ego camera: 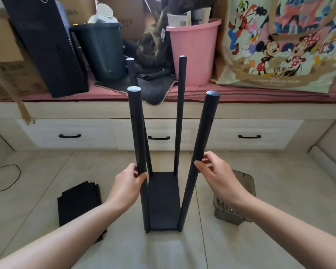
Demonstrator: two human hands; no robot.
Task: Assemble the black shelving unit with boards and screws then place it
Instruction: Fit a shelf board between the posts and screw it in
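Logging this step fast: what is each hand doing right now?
Left hand: grips the near left pole of the shelving unit.
Right hand: fingers curled around the near right pole, holding it.

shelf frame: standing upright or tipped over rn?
Upright. The frame stands on the floor, bottom board down, four posts pointing up; left hand and right hand each grip a near post.
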